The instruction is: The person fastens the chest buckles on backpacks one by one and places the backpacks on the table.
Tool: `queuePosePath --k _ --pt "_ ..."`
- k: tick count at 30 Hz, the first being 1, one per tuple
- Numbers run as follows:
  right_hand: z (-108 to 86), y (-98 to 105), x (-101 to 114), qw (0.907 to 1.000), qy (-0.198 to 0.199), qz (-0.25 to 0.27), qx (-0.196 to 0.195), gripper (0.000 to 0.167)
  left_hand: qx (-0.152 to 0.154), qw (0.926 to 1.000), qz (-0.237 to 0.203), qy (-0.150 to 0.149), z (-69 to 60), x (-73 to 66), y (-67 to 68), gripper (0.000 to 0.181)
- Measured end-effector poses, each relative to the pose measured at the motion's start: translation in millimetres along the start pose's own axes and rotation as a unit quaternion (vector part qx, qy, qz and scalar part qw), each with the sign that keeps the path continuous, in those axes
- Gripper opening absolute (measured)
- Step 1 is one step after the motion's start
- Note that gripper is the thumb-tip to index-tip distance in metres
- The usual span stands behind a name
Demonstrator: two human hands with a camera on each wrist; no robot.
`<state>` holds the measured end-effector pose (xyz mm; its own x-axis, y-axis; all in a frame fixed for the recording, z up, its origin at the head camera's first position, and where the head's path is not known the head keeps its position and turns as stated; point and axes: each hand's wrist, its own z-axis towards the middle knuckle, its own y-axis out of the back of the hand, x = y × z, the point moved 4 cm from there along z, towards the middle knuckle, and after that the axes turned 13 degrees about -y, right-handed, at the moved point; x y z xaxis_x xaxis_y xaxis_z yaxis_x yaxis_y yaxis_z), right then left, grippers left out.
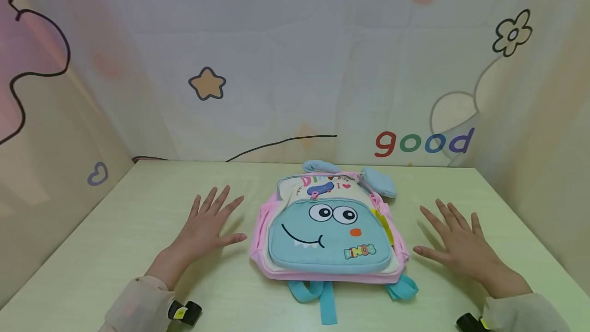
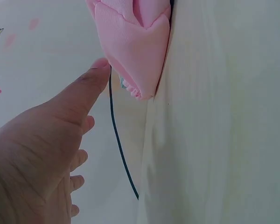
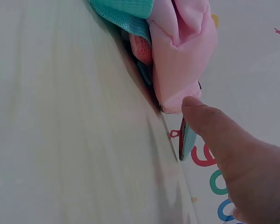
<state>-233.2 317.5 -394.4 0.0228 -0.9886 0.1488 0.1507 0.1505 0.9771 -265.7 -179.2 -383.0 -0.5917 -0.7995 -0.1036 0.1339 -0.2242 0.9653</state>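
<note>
A child's backpack (image 1: 322, 234) lies on the table with its front up, pink at the sides, with a light blue pocket bearing a cartoon face. My left hand (image 1: 207, 227) is held to its left, fingers spread, a small gap from the pink side. On the other side my right hand (image 1: 461, 245) is spread likewise, apart from the bag. The left wrist view shows the bag's pink side (image 2: 135, 46) beyond my thumb. In the right wrist view, a teal strap (image 3: 126, 18) hangs by the pink side.
The pale table (image 1: 115, 229) extends around the bag to a printed curtain (image 1: 258, 29) at the back and sides. Teal straps (image 1: 328, 304) stick out from the bag's near edge. A light blue flap (image 1: 379, 182) and a handle (image 1: 320, 167) lie at its far end.
</note>
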Motion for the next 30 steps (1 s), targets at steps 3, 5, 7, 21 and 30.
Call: queuePosePath --k 3,5,7,21,30 --pt "0.7 1 1 1.0 -0.003 -0.001 0.004 0.095 -0.002 1.0 0.001 -0.003 -0.2 -0.9 1.8 0.083" --pt "1.4 2 1 1.0 -0.005 -0.001 0.005 0.095 -0.005 1.0 0.003 -0.006 0.2 -2.2 3.6 0.083" --pt "2.1 3 1 1.0 -0.005 -0.001 0.003 0.094 -0.01 0.9999 0.003 -0.011 0.8 -3.9 5.9 0.083" --pt "5.2 13 1 0.9997 0.009 0.013 -0.017 0.09 -0.07 0.9962 0.018 -0.049 9.2 -19.2 22.7 0.084" --pt "3.1 27 16 0.9965 0.037 0.074 -0.012 0.085 -0.138 0.9882 -0.016 -0.065 10.6 -33.7 35.4 0.087"
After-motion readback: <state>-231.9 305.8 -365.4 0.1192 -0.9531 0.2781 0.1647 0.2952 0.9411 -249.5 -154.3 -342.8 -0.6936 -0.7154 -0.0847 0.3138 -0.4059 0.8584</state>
